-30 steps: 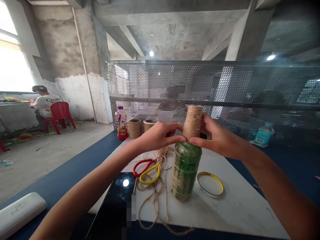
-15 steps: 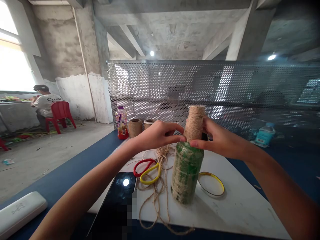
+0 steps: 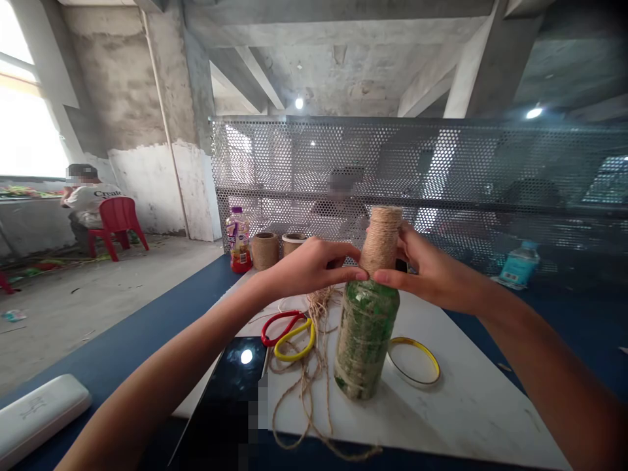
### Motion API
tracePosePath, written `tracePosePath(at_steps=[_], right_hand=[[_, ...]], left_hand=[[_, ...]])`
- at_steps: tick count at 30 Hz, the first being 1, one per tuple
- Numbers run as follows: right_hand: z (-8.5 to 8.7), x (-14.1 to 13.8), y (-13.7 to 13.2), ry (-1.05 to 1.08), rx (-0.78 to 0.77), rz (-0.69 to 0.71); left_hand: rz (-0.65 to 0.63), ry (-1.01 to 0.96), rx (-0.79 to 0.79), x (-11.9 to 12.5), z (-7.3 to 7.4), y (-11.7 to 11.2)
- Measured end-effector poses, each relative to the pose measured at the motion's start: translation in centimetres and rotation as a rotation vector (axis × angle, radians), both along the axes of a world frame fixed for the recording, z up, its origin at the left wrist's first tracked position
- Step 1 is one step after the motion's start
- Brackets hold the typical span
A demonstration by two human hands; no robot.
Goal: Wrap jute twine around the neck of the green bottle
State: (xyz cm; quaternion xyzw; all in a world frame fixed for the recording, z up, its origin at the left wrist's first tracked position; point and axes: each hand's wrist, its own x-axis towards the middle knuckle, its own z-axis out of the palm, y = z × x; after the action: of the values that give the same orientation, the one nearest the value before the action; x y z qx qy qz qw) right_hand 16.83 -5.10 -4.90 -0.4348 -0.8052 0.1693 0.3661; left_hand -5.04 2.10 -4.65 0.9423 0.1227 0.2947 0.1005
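Green bottle [image 3: 369,333] — turned slightly since earlier | left grip [image 3: 316,265], right grip [image 3: 436,268] — clamped on twine-wrapped neck [image 3: 383,242]

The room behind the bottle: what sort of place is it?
Probably a makeshift workshop in an unfinished building: bare concrete ceiling, perforated screen, and loose twine beside the bottle.

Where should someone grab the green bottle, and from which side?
I'd take the neck from the right, where the right hand is. It is narrower than the body, so fingers should close around it easily, and its twine wrapping probably slips less. The bottle stands nearly upright, neck on top.
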Motion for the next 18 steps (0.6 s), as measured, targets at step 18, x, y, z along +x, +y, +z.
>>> tracePosePath(at_steps=[18], right_hand=[[0.2,0.3,0.2,0.014,-0.014,0.048]], left_hand=[[-0.023,0.008,-0.011,-0.2,0.0,0.3]])
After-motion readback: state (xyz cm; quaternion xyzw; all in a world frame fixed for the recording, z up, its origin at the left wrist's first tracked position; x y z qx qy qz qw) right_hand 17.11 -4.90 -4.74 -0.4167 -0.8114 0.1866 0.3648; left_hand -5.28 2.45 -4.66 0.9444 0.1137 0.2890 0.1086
